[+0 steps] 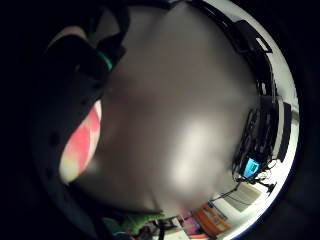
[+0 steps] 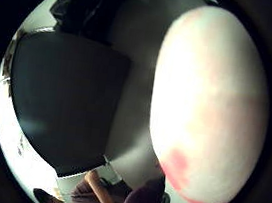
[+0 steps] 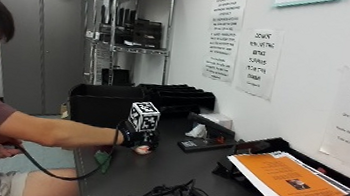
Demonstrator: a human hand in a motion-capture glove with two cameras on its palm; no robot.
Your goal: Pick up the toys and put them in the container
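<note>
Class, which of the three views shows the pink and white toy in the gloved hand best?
The thumb side palm view: the toy fills much of it, rounded, white with pink patches. The little finger side palm view shows only a strip beside the glove. In the outside view just a small bit peeks beneath the right hand.

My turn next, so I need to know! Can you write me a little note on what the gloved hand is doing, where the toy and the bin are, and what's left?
Right hand: above the black table, fingers curled round a pink and white toy.
Toy: in the hand, close against the palm in both palm views; only a bit shows under the glove in the outside view.
Container: black bin on the table, beyond the hand, near the shelves.
Done: toy picked up.
Left: carry it to the bin and drop it in. I cannot see any other toys from here.
</note>
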